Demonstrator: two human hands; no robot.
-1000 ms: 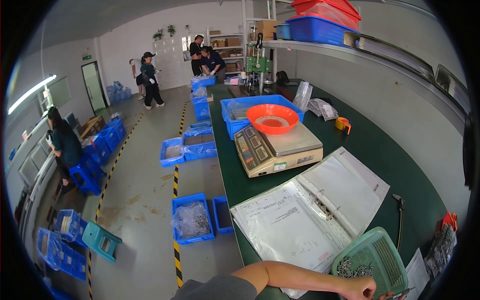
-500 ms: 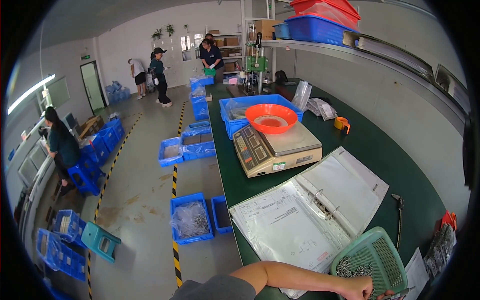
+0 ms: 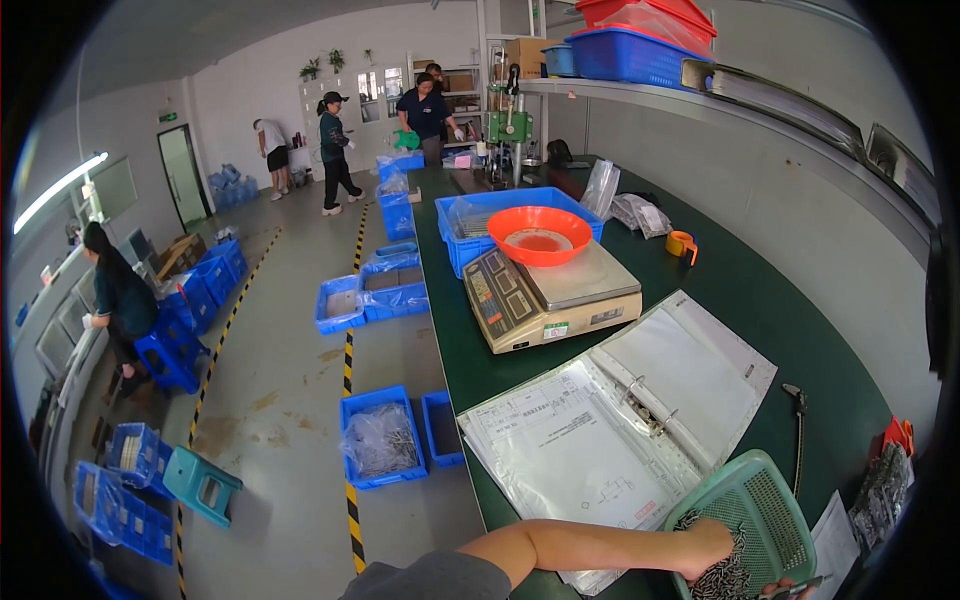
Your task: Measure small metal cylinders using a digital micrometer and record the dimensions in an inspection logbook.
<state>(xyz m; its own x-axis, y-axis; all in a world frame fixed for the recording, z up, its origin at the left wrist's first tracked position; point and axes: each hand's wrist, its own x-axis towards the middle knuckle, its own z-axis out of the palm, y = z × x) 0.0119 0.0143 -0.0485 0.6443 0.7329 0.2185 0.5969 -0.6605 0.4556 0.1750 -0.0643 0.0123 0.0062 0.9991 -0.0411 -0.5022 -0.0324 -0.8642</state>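
A green perforated plastic basket (image 3: 775, 500) sits at the lower right of the bench. Many small silvery metal pins (image 3: 727, 574) lie heaped in its near left part. Into this heap reaches my left hand (image 3: 710, 545); its fingers are hidden by the hand itself and the pins. At the lower edge, my right hand (image 3: 778, 590) is only partly in view by the basket's near rim. Its fingers close on a slim grey metal tool (image 3: 806, 584), whose kind does not show clearly.
An open ring binder (image 3: 600, 440) lies left of the basket. Beyond it stands a weighing scale (image 3: 550, 300) bearing a red bowl (image 3: 540, 245). A caliper-like tool (image 3: 797, 430) and yellow tape (image 3: 682, 246) rest rightward. Blue crates (image 3: 385, 478) line the floor; several people stand or sit farther off.
My left hand has moved left and up, from the basket's near side into the pins, which are now more spread out. Far off, two people have shifted position.
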